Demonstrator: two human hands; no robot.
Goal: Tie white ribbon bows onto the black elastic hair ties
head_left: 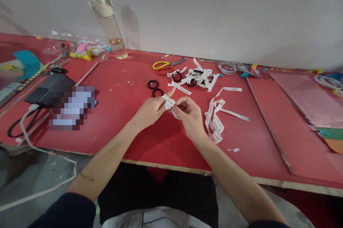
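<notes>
Between my two hands is a white printed ribbon (168, 102), folded over with black lettering on it. My left hand (154, 109) grips it from the left, its index finger pointing up and away. My right hand (188, 111) pinches the ribbon's right side with thumb and fingers. Whether a ring lies inside the fold is hidden. Just beyond my left hand are two black elastic rings (153, 84). A flat printed strip (180, 88) lies behind the fingers. Past it sits a pile of ribbon pieces with black rings (202, 78). Long loose ribbons (215, 120) lie right of my right hand.
Yellow-handled scissors (168, 64) lie near the wall. A tall clear bottle (114, 31) with some liquid stands at back left. A phone (72, 108), a black device (50, 88) and a white cable (29, 138) are on the left. Pink sheets (308, 99) lie at right.
</notes>
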